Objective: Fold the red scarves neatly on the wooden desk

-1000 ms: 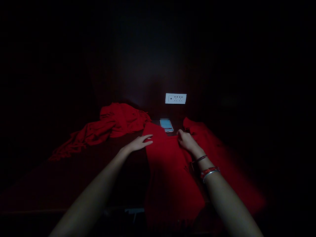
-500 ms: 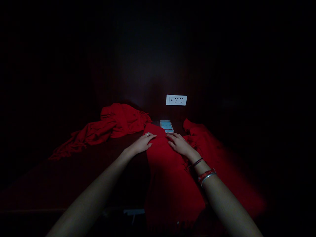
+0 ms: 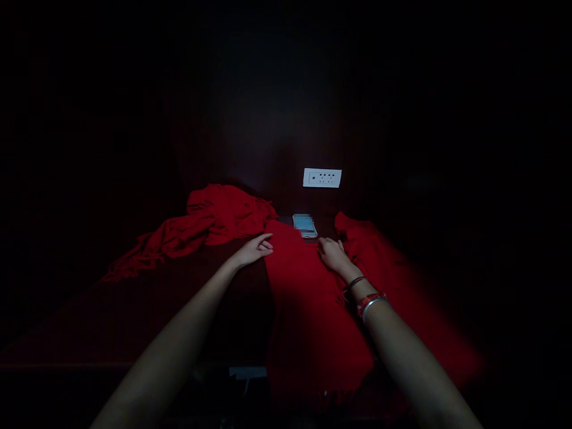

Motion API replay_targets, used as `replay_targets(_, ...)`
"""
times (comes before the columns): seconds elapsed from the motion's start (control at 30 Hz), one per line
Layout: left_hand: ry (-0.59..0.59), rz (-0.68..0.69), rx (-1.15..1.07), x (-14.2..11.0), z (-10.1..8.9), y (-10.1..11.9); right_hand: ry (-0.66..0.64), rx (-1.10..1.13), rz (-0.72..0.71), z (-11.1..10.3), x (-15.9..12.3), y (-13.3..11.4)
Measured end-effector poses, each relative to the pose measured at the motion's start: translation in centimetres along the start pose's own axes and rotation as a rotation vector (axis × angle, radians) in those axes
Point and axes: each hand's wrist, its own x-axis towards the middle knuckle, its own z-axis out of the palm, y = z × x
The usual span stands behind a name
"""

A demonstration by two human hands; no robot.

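A long red scarf lies flat and lengthwise before me, its fringed end hanging over the table's front edge. My left hand is at the scarf's left edge near the far end, index finger stretched out and thumb apart, fingertips just over the cloth. At the opposite edge, my right hand has its fingers curled down on the cloth; the fingertips are partly hidden. Just beyond the scarf's far end lies a phone with a lit screen.
Another red fringed scarf is heaped at the back left. More red cloth spreads along the right, close to my right forearm. A white socket panel is on the dark wall behind the table. The surroundings are very dark.
Both hands have moved apart from on top of the scarf to its two side edges. The right fingers, stretched flat before, are now curled. More of the phone shows.
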Motion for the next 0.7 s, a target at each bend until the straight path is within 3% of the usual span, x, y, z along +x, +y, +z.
replay_targets(0.13, 0.043, 0.041, 0.030, 0.2, 0.5, -0.1, 0.046, 0.014, -0.048, -1.8, -0.4, 0.8)
replay_targets(0.23, 0.036, 0.105, 0.197, 0.4, 1.0, 0.2, 0.075, -0.013, -0.010, -2.3, -0.7, 1.3)
replay_targets(0.37, 0.065, 0.176, 0.539, 0.1, 1.5, 1.0, 0.046, -0.171, 0.077, -1.2, -1.0, 0.9)
replay_targets(0.5, 0.093, 0.306, 0.854, -1.0, 2.3, 3.0, 0.042, -0.272, 0.059, 0.3, -0.8, 0.2)
replay_targets(0.6, -0.089, 0.416, 0.887, -2.0, 3.4, 4.6, 0.088, -0.263, 0.037, 0.3, -0.6, 0.4)
replay_targets(0.7, -0.399, 0.333, 0.871, -2.5, 4.4, 5.3, 0.169, -0.192, -0.040, -0.6, -0.7, 0.5)
